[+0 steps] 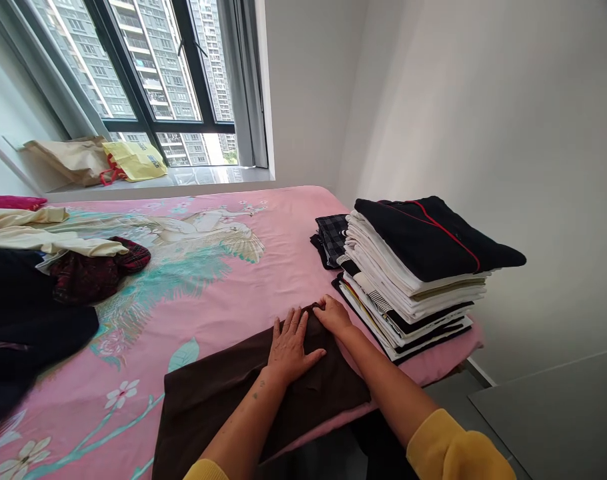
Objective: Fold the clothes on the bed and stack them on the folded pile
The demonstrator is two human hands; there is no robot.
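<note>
A dark brown garment (218,380) lies folded in a long flat shape along the near edge of the bed; its exact kind cannot be told. My left hand (292,347) rests flat on its upper part, fingers spread and pointing away from me. Just right of it, my right hand (335,315) has its fingers closed on the garment's far edge, where the cloth bunches a little. Close beyond my right forearm stands a tall stack of folded clothes (383,267), topped by a black garment with red piping (433,233).
Pink flowered bedding (263,287) covers the bed. Loose clothes lie heaped at the left, among them a navy garment (28,333) and a dark red plaid one (93,273). A dark checked folded piece (332,233) sits behind the stack. Bags (138,162) rest on the windowsill.
</note>
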